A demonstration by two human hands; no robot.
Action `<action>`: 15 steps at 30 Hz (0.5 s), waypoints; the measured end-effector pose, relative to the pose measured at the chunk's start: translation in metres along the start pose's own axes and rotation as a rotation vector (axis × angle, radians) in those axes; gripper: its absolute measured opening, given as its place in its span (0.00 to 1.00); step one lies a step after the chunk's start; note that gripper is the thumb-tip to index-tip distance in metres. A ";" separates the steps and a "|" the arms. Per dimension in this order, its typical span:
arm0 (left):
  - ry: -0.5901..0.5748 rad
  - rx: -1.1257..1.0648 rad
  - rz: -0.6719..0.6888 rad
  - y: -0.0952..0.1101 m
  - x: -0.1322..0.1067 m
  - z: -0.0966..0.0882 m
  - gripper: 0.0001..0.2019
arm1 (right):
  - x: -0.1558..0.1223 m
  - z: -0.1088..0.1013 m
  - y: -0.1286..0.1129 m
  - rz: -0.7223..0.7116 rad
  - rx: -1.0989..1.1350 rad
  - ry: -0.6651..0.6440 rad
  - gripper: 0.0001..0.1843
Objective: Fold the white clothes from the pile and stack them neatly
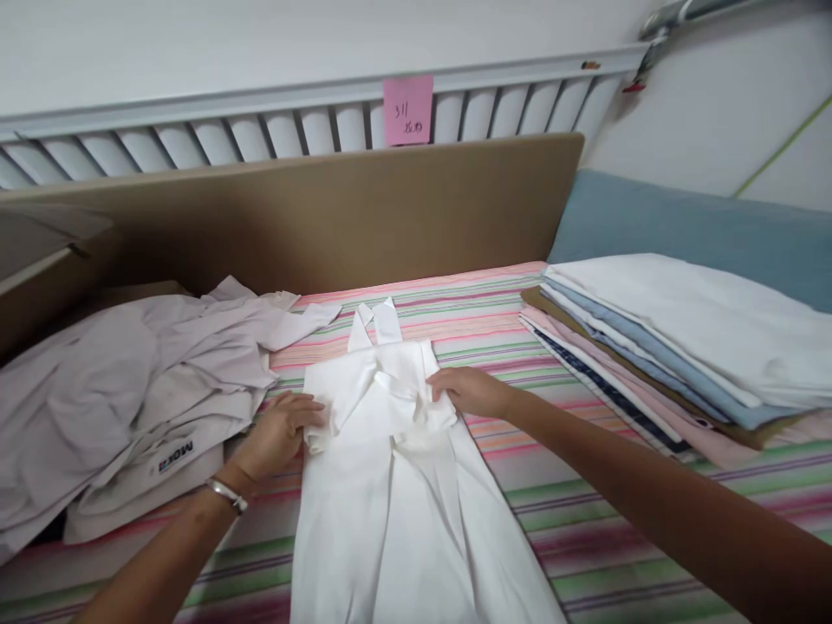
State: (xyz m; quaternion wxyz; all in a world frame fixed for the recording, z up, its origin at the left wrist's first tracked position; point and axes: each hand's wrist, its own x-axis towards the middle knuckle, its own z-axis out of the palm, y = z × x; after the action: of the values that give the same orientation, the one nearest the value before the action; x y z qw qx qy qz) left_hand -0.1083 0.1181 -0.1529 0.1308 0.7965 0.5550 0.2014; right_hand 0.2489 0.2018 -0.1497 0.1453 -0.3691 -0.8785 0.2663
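A white garment lies flat and lengthwise on the striped sheet, its straps pointing away from me. My left hand grips the garment's left edge near the top, fingers curled on the cloth. My right hand presses on the folded right upper part, fingers pinching the fabric. A silver bracelet sits on my left wrist.
A heap of pale crumpled clothes lies at the left. A stack of folded fabrics sits at the right, before a blue pillow. A brown headboard runs behind, with a pink note on the white rail above.
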 end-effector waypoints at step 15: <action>-0.271 -0.645 -0.293 0.085 0.039 -0.017 0.23 | 0.016 0.001 -0.091 0.370 0.779 -0.074 0.30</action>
State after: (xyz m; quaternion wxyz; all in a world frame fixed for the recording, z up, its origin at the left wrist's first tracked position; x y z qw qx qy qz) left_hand -0.0341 0.1244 -0.0950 0.4744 0.6459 0.5488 0.2378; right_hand 0.1851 0.1601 -0.0973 0.1919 -0.4283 -0.6361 0.6125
